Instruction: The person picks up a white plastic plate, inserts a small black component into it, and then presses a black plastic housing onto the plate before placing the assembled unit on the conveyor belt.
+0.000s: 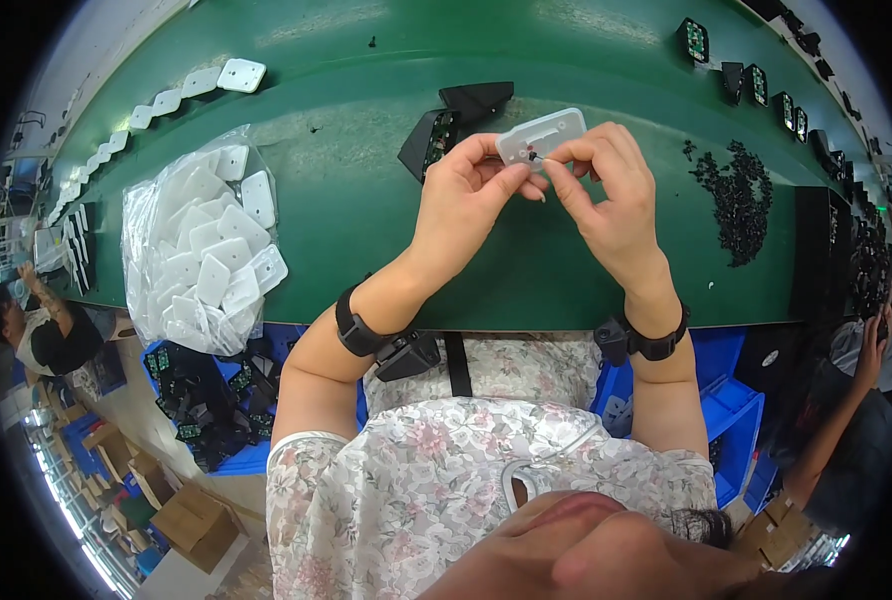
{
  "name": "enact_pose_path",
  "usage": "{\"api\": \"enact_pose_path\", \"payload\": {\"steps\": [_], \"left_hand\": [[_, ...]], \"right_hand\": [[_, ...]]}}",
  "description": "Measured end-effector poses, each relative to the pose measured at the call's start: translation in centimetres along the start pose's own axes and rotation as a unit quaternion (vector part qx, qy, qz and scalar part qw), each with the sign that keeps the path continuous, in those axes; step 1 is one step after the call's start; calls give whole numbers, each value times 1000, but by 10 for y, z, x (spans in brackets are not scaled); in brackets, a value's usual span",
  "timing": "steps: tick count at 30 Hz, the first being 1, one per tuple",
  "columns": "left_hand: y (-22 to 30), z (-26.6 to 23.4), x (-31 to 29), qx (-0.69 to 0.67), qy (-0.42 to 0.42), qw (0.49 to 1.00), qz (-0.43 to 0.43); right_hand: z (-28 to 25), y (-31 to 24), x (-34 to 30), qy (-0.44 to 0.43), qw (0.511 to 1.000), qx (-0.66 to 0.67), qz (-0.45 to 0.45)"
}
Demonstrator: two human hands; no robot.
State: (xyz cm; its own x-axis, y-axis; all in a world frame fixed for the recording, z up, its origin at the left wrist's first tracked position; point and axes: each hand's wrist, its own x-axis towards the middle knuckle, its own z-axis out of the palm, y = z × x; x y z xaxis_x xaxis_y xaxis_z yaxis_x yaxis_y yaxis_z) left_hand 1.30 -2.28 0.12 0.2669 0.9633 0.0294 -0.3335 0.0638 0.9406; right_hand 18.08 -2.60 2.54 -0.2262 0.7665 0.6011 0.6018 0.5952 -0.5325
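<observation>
Over the green table, my left hand (463, 205) grips a white plastic cover plate (558, 128) by its near left edge, thumb on one side and fingers behind. The plate is rectangular with rounded corners and tilts up to the right. My right hand (611, 190) pinches a small black part (534, 156) against the plate's lower face, close to my left thumb. The part's exact shape is too small to tell. Just beyond my left hand lie two black housings, one with a green circuit board (438, 138) inside and another dark housing (477, 97) behind it.
A clear bag (136, 250) full of white covers lies at the left. A pile of small black parts (741, 200) spreads at the right. White covers (241, 75) line the far left; black housings (695, 40) line the far right. Blue bins (731, 410) stand below the table edge. Other people work at both sides.
</observation>
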Motion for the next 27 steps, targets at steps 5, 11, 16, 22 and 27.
{"api": "enact_pose_path", "payload": {"steps": [5, 11, 16, 22, 27], "left_hand": [[-6, 0, 1, 20, 2, 1000, 3], [-14, 6, 1, 80, 22, 988, 130], [-16, 2, 4, 178, 29, 961, 211], [-11, -1, 5, 43, 19, 995, 92], [-8, 0, 2, 68, -4, 993, 94]], "right_hand": [[3, 3, -2, 5, 998, 31, 56], [8, 4, 0, -4, 987, 102, 122], [19, 3, -3, 17, 973, 166, 158], [15, 10, -2, 51, 988, 113, 93], [3, 16, 1, 17, 979, 155, 131]]}}
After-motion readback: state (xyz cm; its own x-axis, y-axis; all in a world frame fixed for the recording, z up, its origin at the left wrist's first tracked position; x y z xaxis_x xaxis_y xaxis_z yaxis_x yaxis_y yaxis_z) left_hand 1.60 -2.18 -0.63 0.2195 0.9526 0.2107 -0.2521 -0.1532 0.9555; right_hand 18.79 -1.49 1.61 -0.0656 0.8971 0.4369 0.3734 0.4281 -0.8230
